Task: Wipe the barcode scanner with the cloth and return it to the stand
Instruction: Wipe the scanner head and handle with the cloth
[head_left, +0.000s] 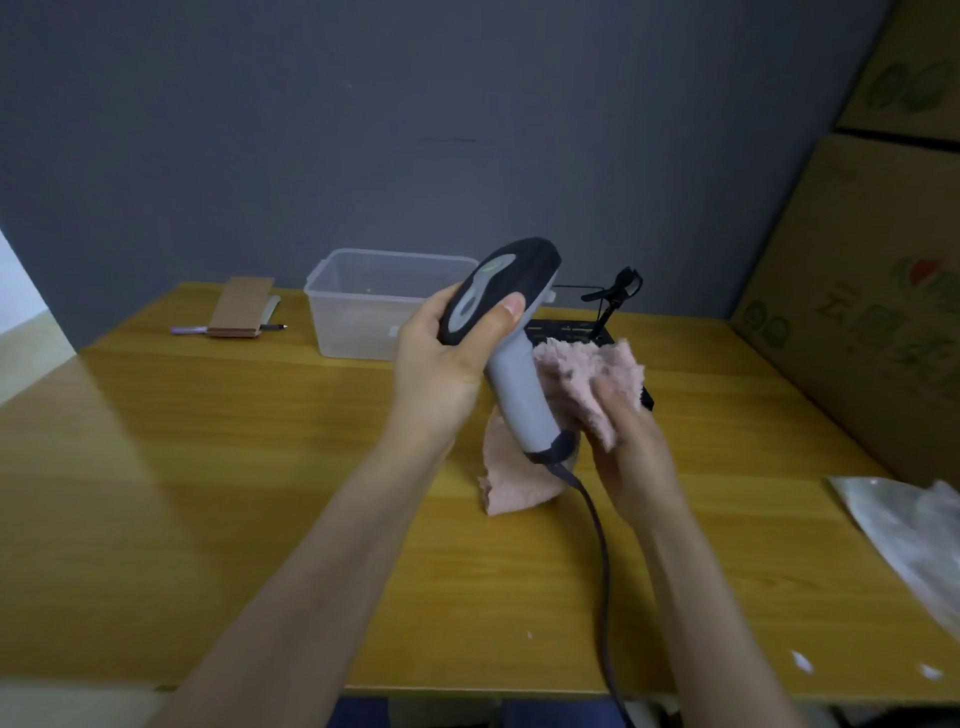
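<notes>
Here, scanner in left hand, cloth in right hand.

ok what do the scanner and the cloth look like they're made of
Barcode scanner: likely moulded plastic, matte grey handle with a smooth black head showing little shine. Cloth: soft pink fabric, probably microfibre or terry, judging by its fuzzy nap and limp folds.
</notes>
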